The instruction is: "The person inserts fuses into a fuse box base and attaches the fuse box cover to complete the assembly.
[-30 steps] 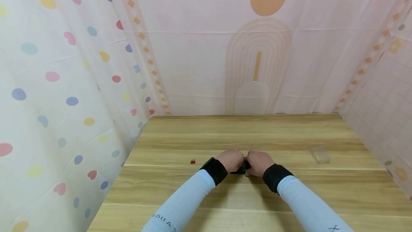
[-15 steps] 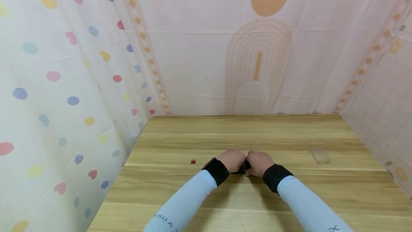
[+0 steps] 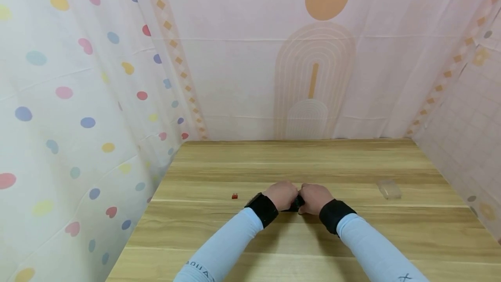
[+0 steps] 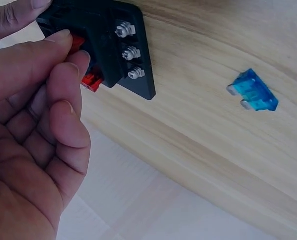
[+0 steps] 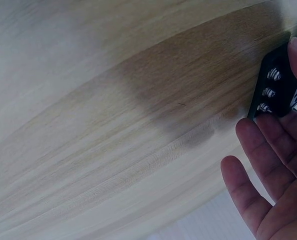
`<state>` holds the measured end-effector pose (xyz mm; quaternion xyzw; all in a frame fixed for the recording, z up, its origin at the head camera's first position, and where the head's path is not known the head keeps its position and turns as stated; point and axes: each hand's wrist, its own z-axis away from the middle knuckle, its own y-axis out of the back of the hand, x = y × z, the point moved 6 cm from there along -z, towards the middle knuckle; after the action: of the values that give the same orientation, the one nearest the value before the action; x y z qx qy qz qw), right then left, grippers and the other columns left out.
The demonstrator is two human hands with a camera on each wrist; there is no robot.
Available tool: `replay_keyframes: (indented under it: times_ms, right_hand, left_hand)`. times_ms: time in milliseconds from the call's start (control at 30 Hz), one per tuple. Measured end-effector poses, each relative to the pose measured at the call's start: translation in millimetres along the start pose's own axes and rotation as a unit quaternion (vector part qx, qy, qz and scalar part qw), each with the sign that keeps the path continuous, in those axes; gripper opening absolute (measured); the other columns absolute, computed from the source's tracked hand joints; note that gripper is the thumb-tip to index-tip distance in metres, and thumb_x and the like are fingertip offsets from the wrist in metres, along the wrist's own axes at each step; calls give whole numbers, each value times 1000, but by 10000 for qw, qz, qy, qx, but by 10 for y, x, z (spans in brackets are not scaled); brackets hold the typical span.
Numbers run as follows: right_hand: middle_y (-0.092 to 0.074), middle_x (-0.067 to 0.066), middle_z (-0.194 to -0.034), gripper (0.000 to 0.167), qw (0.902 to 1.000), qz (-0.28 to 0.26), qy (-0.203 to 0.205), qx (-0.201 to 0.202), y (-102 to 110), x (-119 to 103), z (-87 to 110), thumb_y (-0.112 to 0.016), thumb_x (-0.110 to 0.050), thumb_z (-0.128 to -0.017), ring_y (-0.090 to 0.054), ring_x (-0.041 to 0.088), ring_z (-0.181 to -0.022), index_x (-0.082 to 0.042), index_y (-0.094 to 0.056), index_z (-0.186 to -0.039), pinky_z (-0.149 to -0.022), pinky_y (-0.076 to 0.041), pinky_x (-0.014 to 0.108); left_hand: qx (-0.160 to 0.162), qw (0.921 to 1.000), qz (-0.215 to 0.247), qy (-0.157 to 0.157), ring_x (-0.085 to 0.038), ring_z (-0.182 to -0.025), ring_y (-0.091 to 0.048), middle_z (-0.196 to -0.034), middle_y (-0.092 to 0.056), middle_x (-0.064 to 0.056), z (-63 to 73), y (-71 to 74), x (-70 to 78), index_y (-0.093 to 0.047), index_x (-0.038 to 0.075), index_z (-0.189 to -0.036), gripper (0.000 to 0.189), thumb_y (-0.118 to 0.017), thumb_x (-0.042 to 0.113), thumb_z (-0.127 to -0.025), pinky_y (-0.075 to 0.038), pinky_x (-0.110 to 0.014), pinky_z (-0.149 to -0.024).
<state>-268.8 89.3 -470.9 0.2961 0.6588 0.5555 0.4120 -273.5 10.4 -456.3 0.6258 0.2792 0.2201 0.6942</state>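
Observation:
Near the middle of the wooden table, both hands meet at a black fuse block (image 3: 296, 205) with screw terminals along its ends. Thumb and index finger of my left hand (image 3: 281, 195) pinch a red blade fuse (image 4: 77, 44) at the block, seen in the left wrist view; the fingers hide most of it. Another red blade fuse (image 4: 92, 81) shows just beside those fingertips. My right hand (image 3: 316, 198) grips the block's other end between thumb and fingers, its little finger spread away in the right wrist view. Fuse slots are mostly hidden.
On the table in the left wrist view lies a blue blade fuse (image 4: 253, 91). The head view has a small red fuse (image 3: 234, 196) left of the hands and a clear plastic cover (image 3: 389, 189) at the right. Patterned curtains (image 3: 242, 77) border the table (image 3: 297, 156).
My left hand has shifted very slightly to the right over the block, then stayed there. The right hand and the loose things on the table have kept their places.

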Motion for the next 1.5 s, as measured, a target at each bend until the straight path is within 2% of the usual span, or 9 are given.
replay_keyframes:
  times_ms: [200, 400, 500, 667, 900, 1033, 1233, 1500]
  right_hand:
    - [-57, 1, -75, 26, 10000, 72, -28, 10, 11, 5, -7, -91, -21, -67, -55, 17, -66, -10, -69, -76, -68, -51, 38]
    - [-57, 1, -76, 26, 9999, -7, -88, -58, 21, 7, 1, -91, -21, -68, -54, 17, -67, -10, -69, -77, -68, -51, 39]
    - [-57, 1, -77, 25, 9999, 43, -86, -82, 11, 17, -3, -90, -22, -69, -53, 16, -67, -10, -70, -79, -68, -50, 38]
    - [-57, 1, -78, 27, 9999, 111, -53, -75, -15, 32, -5, -90, -23, -69, -53, 16, -67, -10, -71, -82, -68, -50, 37]
    - [-56, 1, -81, 29, 9997, 75, -179, -154, -53, 45, 6, -89, -26, -70, -54, 18, -68, -11, -72, -87, -67, -50, 39]
    - [-56, 0, -80, 29, 9996, 67, -216, -153, -90, 73, -2, -90, -28, -70, -52, 17, -66, -12, -72, -86, -66, -49, 38]
    - [-55, -2, -80, 35, 9995, -23, -241, -201, -100, 114, -10, -90, -33, -69, -52, 14, -67, -13, -73, -91, -67, -49, 36]
    - [-57, -1, -85, 56, 9984, 189, -488, -227, -10, 167, 4, -87, -51, -68, -50, 14, -68, -10, -71, -103, -63, -47, 34]
  left_hand:
    - [-12, 10000, -72, 58, -4, -61, -46, -67, -59, 8, 0, -10, 5, -60, 16, -67, 26, -73, 7, -88, -44, -17, -61]
    - [18, 9998, -177, 59, -4, -64, -51, -70, -62, 8, 12, 9, 24, -64, 16, -71, 20, -76, 8, -85, -46, -17, -64]
    - [-64, 10000, -6, 74, -4, -61, -47, -65, -57, 9, -4, -7, 6, -61, 16, -67, 26, -74, 7, -86, -44, -17, -61]
    - [-163, 9991, 376, 108, -6, -55, -36, -54, -40, 11, -20, -44, -41, -51, 17, -59, 37, -73, 3, -85, -38, -17, -55]
    - [-331, 9959, 772, 339, -6, -56, -41, -56, -48, 11, -4, -72, -99, -62, 16, -62, 27, -75, 3, -82, -38, -18, -55]
    - [-397, 9939, 983, 296, -5, -54, -43, -56, -51, 11, 0, -97, -134, -65, 16, -63, 26, -75, 5, -83, -39, -16, -54]
    - [-394, 9901, 1316, 280, -4, -60, -49, -65, -57, 11, 9, -51, -266, -70, 14, -74, 15, -76, 12, -87, -43, -18, -59]
    - [-395, 9868, 1359, 782, -12, -81, -62, -92, -69, 2, 118, 30, -595, -74, 10, -92, 11, -73, 22, -91, -50, -27, -74]
